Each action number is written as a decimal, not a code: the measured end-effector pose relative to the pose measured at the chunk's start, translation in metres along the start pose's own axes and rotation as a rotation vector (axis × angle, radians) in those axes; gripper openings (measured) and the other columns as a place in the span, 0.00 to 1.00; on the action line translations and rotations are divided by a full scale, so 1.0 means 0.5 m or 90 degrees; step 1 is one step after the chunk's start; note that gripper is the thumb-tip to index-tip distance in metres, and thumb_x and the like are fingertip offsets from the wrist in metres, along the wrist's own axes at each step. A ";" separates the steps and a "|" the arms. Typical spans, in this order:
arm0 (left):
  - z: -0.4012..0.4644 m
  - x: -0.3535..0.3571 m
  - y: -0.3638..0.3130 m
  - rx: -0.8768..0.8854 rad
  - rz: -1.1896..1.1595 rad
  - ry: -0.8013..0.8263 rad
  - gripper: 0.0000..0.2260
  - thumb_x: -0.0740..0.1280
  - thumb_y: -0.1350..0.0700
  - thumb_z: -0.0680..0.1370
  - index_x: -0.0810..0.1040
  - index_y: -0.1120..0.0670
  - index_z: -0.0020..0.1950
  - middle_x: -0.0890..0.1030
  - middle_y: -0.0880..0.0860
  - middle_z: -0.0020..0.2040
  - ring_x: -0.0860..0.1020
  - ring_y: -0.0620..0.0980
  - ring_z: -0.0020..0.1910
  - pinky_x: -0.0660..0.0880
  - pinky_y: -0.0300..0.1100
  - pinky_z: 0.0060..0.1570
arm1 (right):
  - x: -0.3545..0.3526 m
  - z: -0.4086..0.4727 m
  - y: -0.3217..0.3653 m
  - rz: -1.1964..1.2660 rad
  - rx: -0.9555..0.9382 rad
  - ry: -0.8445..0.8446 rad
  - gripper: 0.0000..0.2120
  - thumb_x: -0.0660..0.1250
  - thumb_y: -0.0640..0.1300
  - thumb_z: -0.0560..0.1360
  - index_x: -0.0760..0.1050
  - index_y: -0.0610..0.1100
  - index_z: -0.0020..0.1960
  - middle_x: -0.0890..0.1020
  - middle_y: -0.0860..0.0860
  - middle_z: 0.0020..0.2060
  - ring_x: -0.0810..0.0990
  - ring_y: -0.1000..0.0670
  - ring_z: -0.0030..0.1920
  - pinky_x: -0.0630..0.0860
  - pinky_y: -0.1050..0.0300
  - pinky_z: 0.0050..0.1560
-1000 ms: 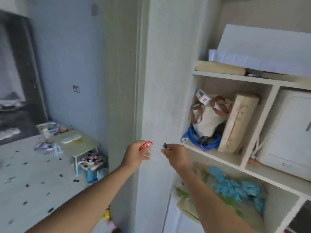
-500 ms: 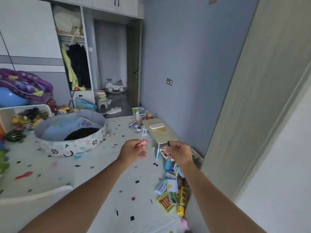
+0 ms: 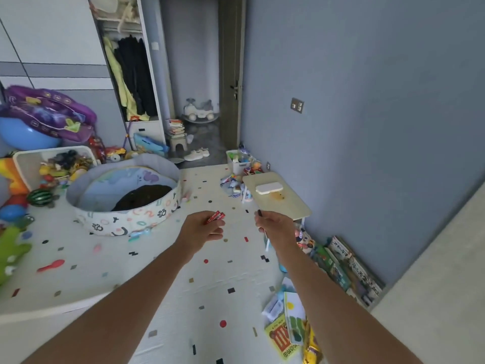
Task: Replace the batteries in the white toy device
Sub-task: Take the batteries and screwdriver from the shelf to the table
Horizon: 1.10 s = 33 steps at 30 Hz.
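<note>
The white toy device (image 3: 269, 187) lies flat on a small low table (image 3: 288, 206) by the blue wall, ahead and to the right. My left hand (image 3: 200, 229) holds red batteries (image 3: 216, 217) between its fingers, out in front of me above the floor mat. My right hand (image 3: 273, 225) grips a thin tool with a dark handle tip (image 3: 259, 213); its shaft points downward below the hand. Both hands are short of the table, the right one close to its near edge.
A round fabric play pen (image 3: 126, 203) sits on the spotted mat at left, with toy bins and balls behind it. Books and toys (image 3: 341, 266) line the wall at right and lie on the floor (image 3: 286, 332). An open doorway (image 3: 199, 74) is ahead.
My view has swung from the shelf unit into the room and moved closer to the low table. Both hands keep holding the batteries and the tool.
</note>
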<state>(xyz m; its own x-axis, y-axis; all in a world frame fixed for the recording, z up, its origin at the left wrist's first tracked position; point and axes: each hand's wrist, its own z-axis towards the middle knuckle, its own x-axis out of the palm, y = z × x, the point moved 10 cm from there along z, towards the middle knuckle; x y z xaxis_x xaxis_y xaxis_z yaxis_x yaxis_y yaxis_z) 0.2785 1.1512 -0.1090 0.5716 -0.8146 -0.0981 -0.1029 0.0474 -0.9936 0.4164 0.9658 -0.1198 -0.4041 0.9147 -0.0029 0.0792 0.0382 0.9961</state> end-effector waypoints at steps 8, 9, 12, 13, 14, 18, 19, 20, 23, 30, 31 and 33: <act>0.328 0.036 0.072 -0.008 0.015 0.034 0.08 0.70 0.64 0.78 0.82 0.67 0.54 0.83 0.69 0.50 0.84 0.55 0.42 0.85 0.44 0.44 | 0.064 0.300 -0.057 -0.037 0.004 -0.023 0.01 0.74 0.37 0.72 0.85 0.40 0.42 0.83 0.48 0.32 0.77 0.54 0.30 0.77 0.63 0.37; 0.377 0.034 0.081 -0.007 0.014 0.040 0.08 0.70 0.64 0.78 0.82 0.66 0.54 0.83 0.69 0.50 0.84 0.55 0.42 0.85 0.44 0.44 | 0.071 0.342 -0.063 -0.046 0.003 -0.035 0.02 0.74 0.36 0.73 0.85 0.38 0.43 0.83 0.48 0.32 0.77 0.56 0.28 0.76 0.66 0.35; 0.526 0.031 0.102 -0.020 0.009 0.064 0.07 0.70 0.64 0.78 0.83 0.65 0.53 0.84 0.67 0.49 0.84 0.53 0.42 0.84 0.45 0.45 | 0.091 0.458 -0.063 -0.055 0.002 -0.065 0.05 0.73 0.37 0.74 0.85 0.34 0.47 0.84 0.45 0.35 0.78 0.56 0.30 0.74 0.71 0.32; 0.574 0.032 0.108 -0.026 0.011 0.074 0.06 0.70 0.64 0.77 0.83 0.65 0.52 0.84 0.67 0.48 0.84 0.53 0.41 0.84 0.46 0.45 | 0.101 0.497 -0.065 -0.048 0.007 -0.068 0.06 0.74 0.37 0.75 0.85 0.34 0.48 0.85 0.44 0.37 0.79 0.54 0.32 0.75 0.72 0.32; 0.620 0.034 0.114 -0.034 0.014 0.082 0.06 0.70 0.64 0.77 0.84 0.64 0.52 0.84 0.66 0.48 0.84 0.53 0.41 0.84 0.46 0.46 | 0.108 0.535 -0.072 -0.037 0.019 -0.076 0.07 0.74 0.38 0.75 0.85 0.34 0.50 0.85 0.43 0.39 0.79 0.52 0.34 0.75 0.72 0.33; 0.796 0.055 0.134 -0.059 0.029 0.117 0.06 0.71 0.64 0.77 0.84 0.64 0.51 0.83 0.61 0.43 0.84 0.54 0.41 0.84 0.45 0.45 | 0.127 0.686 -0.095 -0.029 0.051 -0.116 0.09 0.75 0.39 0.74 0.85 0.35 0.52 0.87 0.42 0.45 0.81 0.51 0.36 0.77 0.71 0.34; 0.842 0.063 0.140 -0.062 0.031 0.126 0.05 0.71 0.64 0.77 0.84 0.64 0.50 0.83 0.60 0.42 0.84 0.54 0.41 0.84 0.44 0.44 | 0.129 0.727 -0.102 -0.021 0.064 -0.128 0.08 0.76 0.40 0.74 0.86 0.38 0.51 0.88 0.43 0.45 0.82 0.50 0.37 0.79 0.70 0.36; 0.887 0.073 0.146 -0.065 0.034 0.134 0.05 0.71 0.64 0.77 0.84 0.65 0.50 0.83 0.59 0.42 0.84 0.54 0.41 0.84 0.44 0.44 | 0.130 0.768 -0.111 -0.007 0.076 -0.138 0.06 0.76 0.40 0.73 0.86 0.40 0.50 0.88 0.44 0.44 0.82 0.50 0.38 0.80 0.68 0.39; 1.030 0.105 0.174 -0.074 0.042 0.151 0.05 0.71 0.64 0.77 0.84 0.65 0.50 0.83 0.60 0.42 0.83 0.53 0.41 0.84 0.44 0.43 | 0.130 0.898 -0.145 0.024 0.100 -0.160 0.05 0.78 0.40 0.72 0.87 0.45 0.47 0.88 0.46 0.41 0.81 0.50 0.37 0.82 0.63 0.43; 1.356 0.182 0.229 -0.107 0.053 0.193 0.05 0.71 0.63 0.76 0.84 0.64 0.49 0.83 0.57 0.39 0.83 0.51 0.39 0.84 0.46 0.46 | 0.112 1.192 -0.188 -0.003 0.126 -0.209 0.02 0.76 0.39 0.74 0.86 0.44 0.46 0.85 0.53 0.31 0.78 0.60 0.28 0.76 0.70 0.32; 1.397 0.194 0.235 -0.110 0.059 0.203 0.05 0.71 0.63 0.76 0.84 0.64 0.50 0.83 0.57 0.39 0.83 0.51 0.39 0.84 0.47 0.46 | 0.110 1.227 -0.193 0.000 0.135 -0.220 0.04 0.76 0.38 0.73 0.86 0.44 0.47 0.85 0.53 0.31 0.78 0.61 0.27 0.76 0.71 0.32; 1.481 0.217 0.254 -0.126 0.064 0.225 0.06 0.72 0.63 0.76 0.84 0.64 0.50 0.84 0.56 0.38 0.83 0.52 0.39 0.84 0.47 0.46 | 0.108 1.294 -0.208 0.000 0.154 -0.242 0.04 0.77 0.38 0.73 0.86 0.44 0.47 0.86 0.51 0.33 0.79 0.59 0.29 0.76 0.73 0.34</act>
<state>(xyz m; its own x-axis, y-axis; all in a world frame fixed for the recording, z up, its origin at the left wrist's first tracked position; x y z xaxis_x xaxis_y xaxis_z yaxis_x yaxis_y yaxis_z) 0.9303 1.4971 -0.2878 0.2397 -0.9615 -0.1342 -0.3184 0.0527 -0.9465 0.9759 1.2714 -0.2804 -0.0436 0.9959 -0.0799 0.3081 0.0894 0.9471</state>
